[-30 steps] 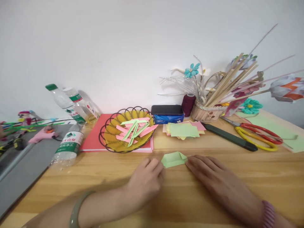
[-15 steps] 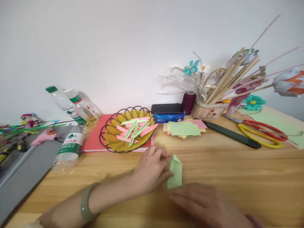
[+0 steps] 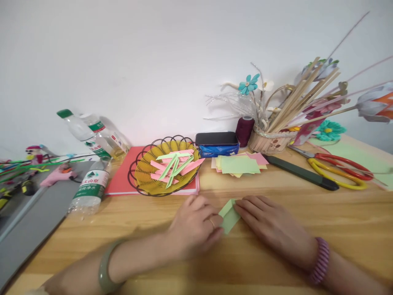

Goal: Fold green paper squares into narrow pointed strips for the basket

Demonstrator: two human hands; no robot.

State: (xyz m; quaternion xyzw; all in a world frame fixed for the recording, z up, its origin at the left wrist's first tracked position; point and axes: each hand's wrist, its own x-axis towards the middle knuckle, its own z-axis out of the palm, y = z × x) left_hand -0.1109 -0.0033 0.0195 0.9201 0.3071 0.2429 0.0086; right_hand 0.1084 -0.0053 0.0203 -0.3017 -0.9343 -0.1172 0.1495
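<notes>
A small folded piece of light green paper lies on the wooden table between my hands. My left hand, with a ring and a green bangle on the wrist, is curled with its fingers pressing on the paper's left side. My right hand, with a pink band on the wrist, lies flat with its fingertips on the paper's upper right edge. Part of the paper is hidden under both sets of fingers.
Behind the hands stand a yellow wire basket of folded pink and green strips, a stack of coloured paper squares, a blue box, a dark knife, red and yellow scissors, a craft-stick holder and water bottles.
The green paper was turned from lying crosswise to slanting diagonally. My right hand dropped low toward me, then came back up onto the paper's right edge.
</notes>
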